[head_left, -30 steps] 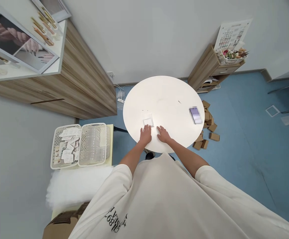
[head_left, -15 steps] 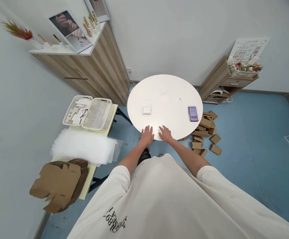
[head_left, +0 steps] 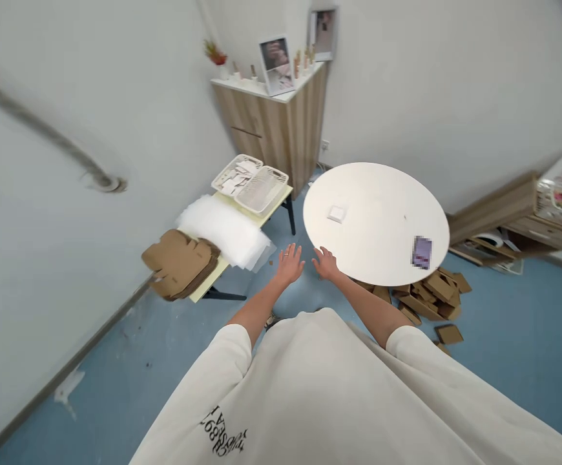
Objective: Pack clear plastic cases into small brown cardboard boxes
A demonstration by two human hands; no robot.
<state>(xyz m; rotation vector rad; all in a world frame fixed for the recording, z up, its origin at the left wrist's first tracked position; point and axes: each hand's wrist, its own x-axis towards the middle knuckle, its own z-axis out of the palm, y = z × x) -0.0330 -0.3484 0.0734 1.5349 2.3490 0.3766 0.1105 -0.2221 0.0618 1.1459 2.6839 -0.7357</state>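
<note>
My left hand (head_left: 291,263) is held out in the air between the round white table (head_left: 373,248) and the side table, its fingers spread and holding nothing. A ring shows on one of its fingers. Close by, at the left edge of the round table, is my right hand (head_left: 325,263), with fingers apart and nothing in it; I cannot tell whether it touches the tabletop. A small flat white square item (head_left: 336,214) lies on the round table beyond both hands. Toward the table's right side rests a purple, pixelated object (head_left: 422,252).
The side table (head_left: 208,279) at left carries stacked flat brown cardboard boxes (head_left: 177,263), white foam sheets (head_left: 223,227) and two white baskets (head_left: 260,205). Folded small cartons (head_left: 436,290) are heaped on the floor by the round table. A wooden cabinet (head_left: 266,123) stands behind.
My view has swung left, so the tables shift rightward in the picture. Both hands have drawn away from the white square item, and the left has come off the round table.
</note>
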